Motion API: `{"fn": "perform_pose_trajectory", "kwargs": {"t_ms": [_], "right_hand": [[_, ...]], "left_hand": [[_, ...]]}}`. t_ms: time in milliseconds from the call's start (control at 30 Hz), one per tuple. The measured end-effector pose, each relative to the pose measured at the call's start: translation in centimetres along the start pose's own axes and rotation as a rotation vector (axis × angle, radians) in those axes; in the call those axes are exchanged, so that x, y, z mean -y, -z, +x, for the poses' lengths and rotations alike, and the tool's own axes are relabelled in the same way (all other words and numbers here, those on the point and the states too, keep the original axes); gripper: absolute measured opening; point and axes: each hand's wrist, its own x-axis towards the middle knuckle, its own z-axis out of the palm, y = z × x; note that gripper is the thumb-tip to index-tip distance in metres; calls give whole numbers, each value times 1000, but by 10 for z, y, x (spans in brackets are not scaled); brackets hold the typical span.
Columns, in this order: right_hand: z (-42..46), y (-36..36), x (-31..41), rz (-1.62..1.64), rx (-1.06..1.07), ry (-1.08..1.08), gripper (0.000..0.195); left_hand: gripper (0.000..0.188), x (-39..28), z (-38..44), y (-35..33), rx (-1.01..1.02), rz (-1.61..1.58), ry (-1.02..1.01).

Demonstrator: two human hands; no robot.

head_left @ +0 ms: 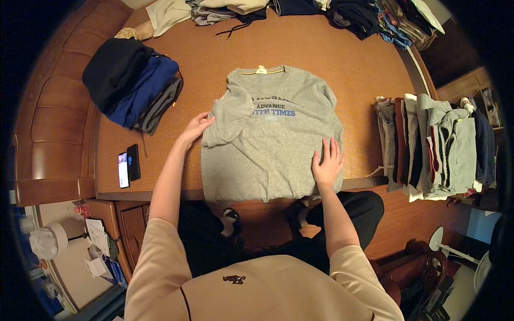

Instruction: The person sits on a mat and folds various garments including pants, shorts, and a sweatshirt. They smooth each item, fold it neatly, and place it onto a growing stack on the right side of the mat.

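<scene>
A grey sweatshirt (277, 156) lies front up before me, its neckline away from me and its lower edge at the bed's near edge. Dark and blue lettering runs across its chest. The left sleeve in view (231, 120) is folded inward over the body. My left hand (197, 127) touches the outer edge of that sleeve; whether its fingers pinch the cloth is unclear. Palm down, my right hand (328, 163) rests on the lower right of the sweatshirt with its fingers spread.
A woven mat (192, 80) covers the bed. Folded dark and blue clothes (132, 84) are stacked at left, near two phones (128, 166). More folded clothes (433, 144) stand at the right edge, and further piles (233, 12) line the far side. A wooden headboard (60, 108) bounds the left.
</scene>
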Motion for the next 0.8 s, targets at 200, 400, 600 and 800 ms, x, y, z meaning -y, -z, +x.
{"fn": "perform_pose_trajectory", "kwargs": {"t_ms": [200,400,600,800], "right_hand": [[1,1,9,6,0,32,46],[0,0,7,3,-3,22,46],[0,-3,5,15,-17,36,46],[0,-5,5,10,-15,40,48]], "left_hand": [[38,-19,6,21,-129,-10,-257],[28,-85,-18,48,-758,189,-653],[28,-108,-81,46,-1072,-607,-759],[41,23,-110,29,-913,-1381,-263]]}}
